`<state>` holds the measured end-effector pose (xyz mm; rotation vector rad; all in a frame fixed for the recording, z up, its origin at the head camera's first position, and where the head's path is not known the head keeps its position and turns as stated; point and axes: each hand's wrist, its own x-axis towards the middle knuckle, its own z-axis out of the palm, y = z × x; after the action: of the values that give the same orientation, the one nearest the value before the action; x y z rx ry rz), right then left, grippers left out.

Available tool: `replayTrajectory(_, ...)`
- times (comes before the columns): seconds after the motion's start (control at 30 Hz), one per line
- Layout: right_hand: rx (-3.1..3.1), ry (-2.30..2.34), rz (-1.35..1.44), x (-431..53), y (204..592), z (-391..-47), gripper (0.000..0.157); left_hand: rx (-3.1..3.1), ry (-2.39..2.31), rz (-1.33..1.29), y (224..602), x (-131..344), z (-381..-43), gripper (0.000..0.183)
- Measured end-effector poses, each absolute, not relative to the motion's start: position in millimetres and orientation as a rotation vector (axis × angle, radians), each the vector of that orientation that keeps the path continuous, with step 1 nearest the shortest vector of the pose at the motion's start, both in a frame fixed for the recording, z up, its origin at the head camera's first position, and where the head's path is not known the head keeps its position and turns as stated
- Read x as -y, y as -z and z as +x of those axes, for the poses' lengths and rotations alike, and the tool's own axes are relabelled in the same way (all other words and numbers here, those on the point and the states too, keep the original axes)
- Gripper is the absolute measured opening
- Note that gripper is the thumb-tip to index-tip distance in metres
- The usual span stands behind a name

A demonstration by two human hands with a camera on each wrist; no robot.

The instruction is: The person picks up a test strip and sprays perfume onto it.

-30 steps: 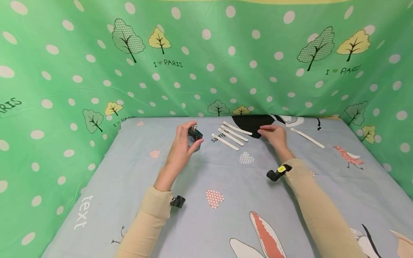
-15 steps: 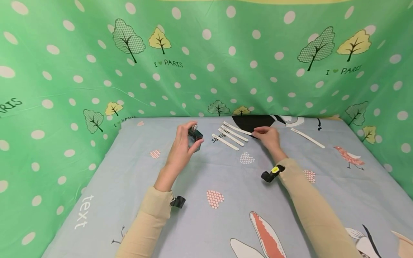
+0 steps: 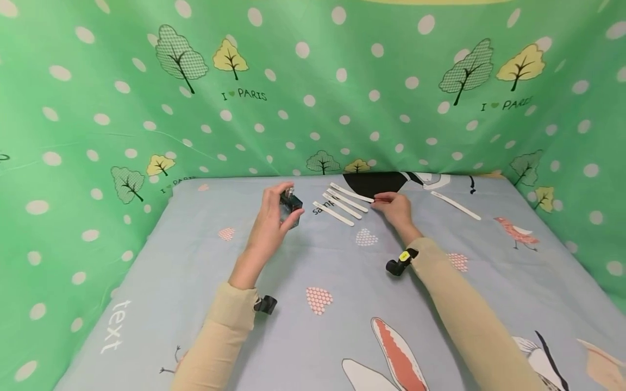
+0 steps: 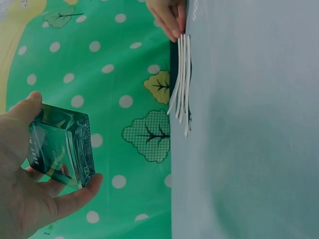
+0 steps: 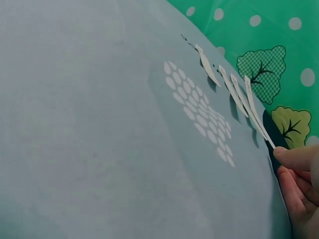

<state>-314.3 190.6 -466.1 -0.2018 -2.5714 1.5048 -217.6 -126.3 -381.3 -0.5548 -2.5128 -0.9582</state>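
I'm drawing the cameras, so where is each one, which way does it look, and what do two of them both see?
Head: worn on the head, looking forward and down at the cloth and curtain; left hand, right hand and sleeves show.
Left wrist: worn there, looking past the glass bottle toward the curtain; the left hand holding the bottle and the right hand show.
Right wrist: worn there, looking across the cloth toward white strips; only the right hand shows.
Wrist views share: right hand, white strips, curtain.
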Motion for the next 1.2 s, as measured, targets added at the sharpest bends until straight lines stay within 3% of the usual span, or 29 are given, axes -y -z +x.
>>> replayTrajectory(1.2,2.602,-1.393,-0.384,-184.0,462.4,-320.7,0.020,2.498,0.974,-0.576,380.3,122.7,-215.8,0.059)
